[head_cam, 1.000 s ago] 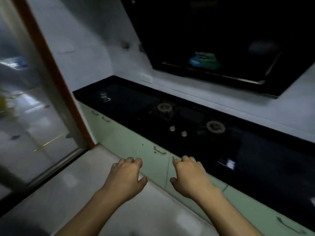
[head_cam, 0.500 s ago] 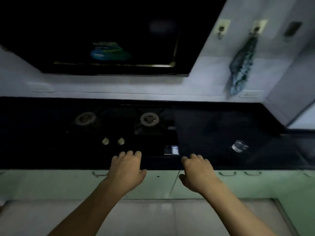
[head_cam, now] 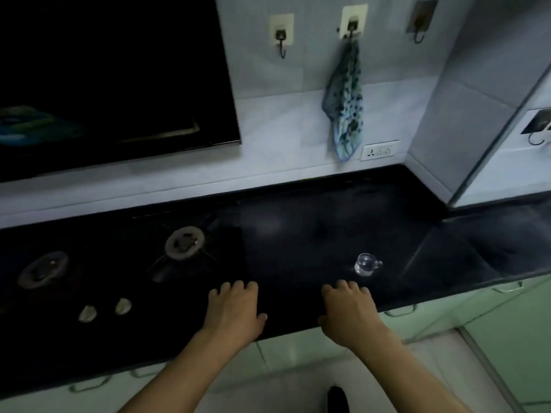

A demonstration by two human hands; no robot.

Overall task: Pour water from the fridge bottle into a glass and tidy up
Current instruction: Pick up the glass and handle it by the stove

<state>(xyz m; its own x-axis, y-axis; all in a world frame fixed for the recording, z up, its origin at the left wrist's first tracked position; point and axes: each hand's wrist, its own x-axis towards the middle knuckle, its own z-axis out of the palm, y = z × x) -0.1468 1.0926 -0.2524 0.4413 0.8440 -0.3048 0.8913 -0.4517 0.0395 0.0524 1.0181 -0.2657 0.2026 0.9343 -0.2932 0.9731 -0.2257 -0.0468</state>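
Closest to us, both our bare forearms reach forward over the pale floor (head_cam: 286,380) and the light green cabinet fronts (head_cam: 492,320) with their small metal handles. Our left hand (head_cam: 234,312) and our right hand (head_cam: 348,312) hover palm down side by side over the front edge of the black counter (head_cam: 298,234), well apart from each other; both are empty, with the fingers loosely curled downward and the thumbs turned in toward one another, gripping nothing. Whether the fingertips actually touch the counter we cannot tell. Just beyond our right hand, slightly to its right, the small clear glass (head_cam: 366,264) stands upright on the counter with its little handle pointing right; it is near the fingers but apart from them, and whether it holds any water we cannot tell. To the left of our hands sit two pale stove knobs (head_cam: 104,310), and farther back two round burners (head_cam: 185,242) set into the dark stove surface. Beyond the counter rises the white tiled wall, where a blue patterned cloth (head_cam: 346,105) hangs from the middle of three hooks, with a white wall socket (head_cam: 379,150) just beside its lower end. A large black range hood (head_cam: 113,79) fills the upper left.
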